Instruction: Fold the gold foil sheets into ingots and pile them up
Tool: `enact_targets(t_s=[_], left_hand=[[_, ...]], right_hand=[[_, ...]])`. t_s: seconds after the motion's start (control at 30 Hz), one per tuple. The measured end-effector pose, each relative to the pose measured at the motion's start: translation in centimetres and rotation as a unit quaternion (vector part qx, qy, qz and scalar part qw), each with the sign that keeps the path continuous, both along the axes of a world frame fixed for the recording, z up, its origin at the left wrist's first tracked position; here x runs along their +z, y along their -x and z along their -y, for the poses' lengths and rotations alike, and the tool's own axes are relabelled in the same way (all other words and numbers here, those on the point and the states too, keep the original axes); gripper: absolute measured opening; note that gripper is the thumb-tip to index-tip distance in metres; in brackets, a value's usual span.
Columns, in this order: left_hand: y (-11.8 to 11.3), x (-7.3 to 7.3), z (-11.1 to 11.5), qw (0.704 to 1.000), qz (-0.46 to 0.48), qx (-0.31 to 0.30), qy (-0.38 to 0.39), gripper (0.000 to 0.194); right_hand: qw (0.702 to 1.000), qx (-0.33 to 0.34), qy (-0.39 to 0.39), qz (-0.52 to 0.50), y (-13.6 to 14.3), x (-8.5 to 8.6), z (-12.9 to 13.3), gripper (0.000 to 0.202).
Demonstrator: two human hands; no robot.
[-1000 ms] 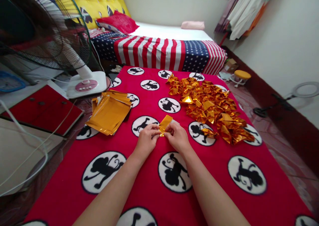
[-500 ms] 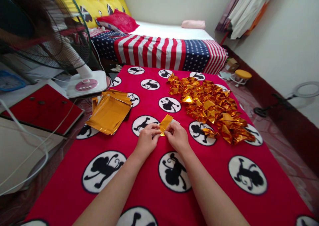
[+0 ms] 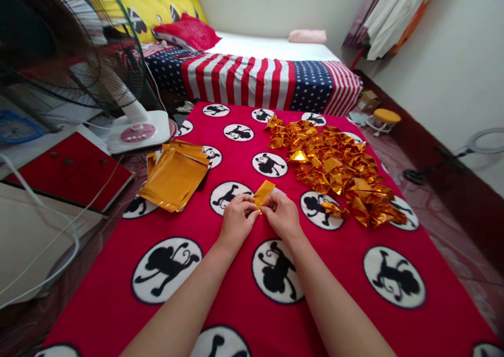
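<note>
A small folded sheet of gold foil paper (image 3: 264,191) lies on the red cloth (image 3: 244,262), with a whitish part at its right. My left hand (image 3: 239,216) pinches its near left edge between thumb and fingers. At the near right edge, my right hand (image 3: 282,213) closes its fingertips on the same sheet. The fingertips of both hands almost meet, covering the near end. To the left rests a stack of flat gold foil sheets (image 3: 173,181). A heap of folded gold foil pieces (image 3: 334,163) spreads to the right, one piece (image 3: 334,210) lying slightly apart.
A fan (image 3: 137,128) stands left of the cloth, beside a red panel (image 3: 65,170) and loose white cables. Beyond the far edge is a bed with a striped, starred cover (image 3: 252,81). A yellow stool (image 3: 387,116) and a ring-shaped stand (image 3: 486,140) are at the right.
My left fingertips have shifted slightly right and nearer along the foil's near edge, closer to my right fingers. The whole view has drifted a little; stack and heap look the same.
</note>
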State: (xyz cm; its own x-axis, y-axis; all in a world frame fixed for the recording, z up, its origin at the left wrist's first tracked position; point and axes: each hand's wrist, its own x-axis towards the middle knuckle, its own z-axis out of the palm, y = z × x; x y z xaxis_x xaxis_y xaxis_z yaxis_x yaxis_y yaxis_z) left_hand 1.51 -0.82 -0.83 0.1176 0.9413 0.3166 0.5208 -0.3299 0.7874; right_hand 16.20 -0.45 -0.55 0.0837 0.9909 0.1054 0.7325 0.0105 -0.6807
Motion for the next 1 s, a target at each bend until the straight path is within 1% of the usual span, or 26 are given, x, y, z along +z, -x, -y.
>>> enact_targets(t_s=[0.27,0.4,0.6,0.7,0.77,0.87,1.0], left_hand=[[0.1,-0.3,-0.1,1.000,-0.020,-0.018,-0.004,0.013],[0.2,-0.4,-0.2,0.999,-0.035,-0.029,-0.005,0.014],[0.2,-0.4,-0.3,0.999,-0.029,-0.032,-0.010,0.016],[0.1,-0.4,-0.3,0.999,-0.028,-0.030,-0.009,0.015],[0.1,-0.5,-0.3,0.999,-0.028,-0.033,-0.011,0.014],[0.2,-0.6,-0.3,0.999,-0.025,-0.032,-0.011,0.015],[0.2,-0.7,-0.3,0.999,-0.022,-0.034,-0.018,0.016]], right_hand=[[1.000,0.002,-0.001,0.000,0.0,0.1,0.1,0.008],[0.999,-0.012,-0.032,0.006,0.3,0.0,0.2,0.009],[0.998,-0.016,-0.063,0.011,0.2,-0.2,0.4,0.009],[0.997,0.009,-0.072,-0.013,-0.3,-0.4,0.9,0.002],[0.997,0.021,-0.074,-0.021,-0.6,-0.5,1.2,0.008],[0.997,-0.002,-0.076,-0.016,-0.7,-0.8,1.0,0.006],[0.992,-0.068,-0.101,0.022,-0.8,-0.6,0.2,0.012]])
